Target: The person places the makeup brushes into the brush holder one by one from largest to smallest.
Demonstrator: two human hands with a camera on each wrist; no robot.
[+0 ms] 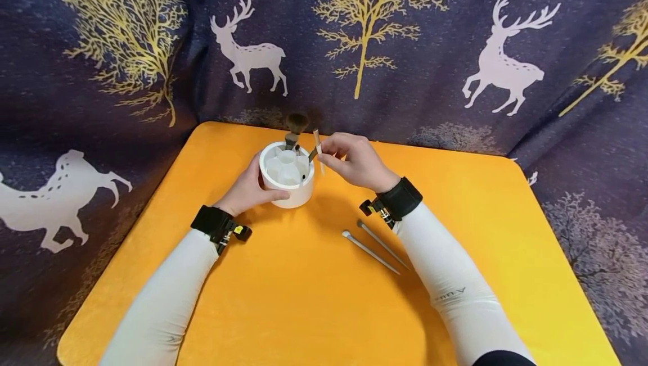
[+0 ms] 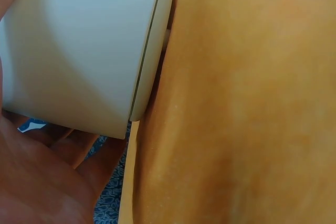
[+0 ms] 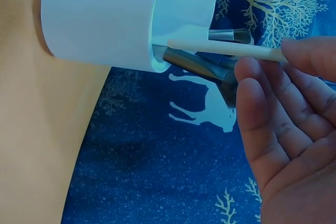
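Note:
My left hand (image 1: 250, 186) grips a white round brush holder (image 1: 295, 200) from its left side, thumb across the front. The left wrist view shows the holder's smooth wall (image 2: 84, 40) close up, fingers curled behind it. Inside are pale compartments, with a large dark fluffy makeup brush (image 1: 297, 122) and several smaller ones standing bristles up. At the holder's right rim, my right hand (image 1: 356, 158) pinches a makeup brush by its pale handle (image 3: 220, 48) between thumb and fingertips. That handle points down at the holder's opening; I cannot tell whether its tip is inside.
Two loose makeup brushes, one white-tipped (image 1: 372, 253) and one grey (image 1: 382, 242), lie on the orange table (image 1: 283, 298) near my right forearm. A dark curtain (image 1: 405, 113) with deer and trees hangs right behind the table's back edge.

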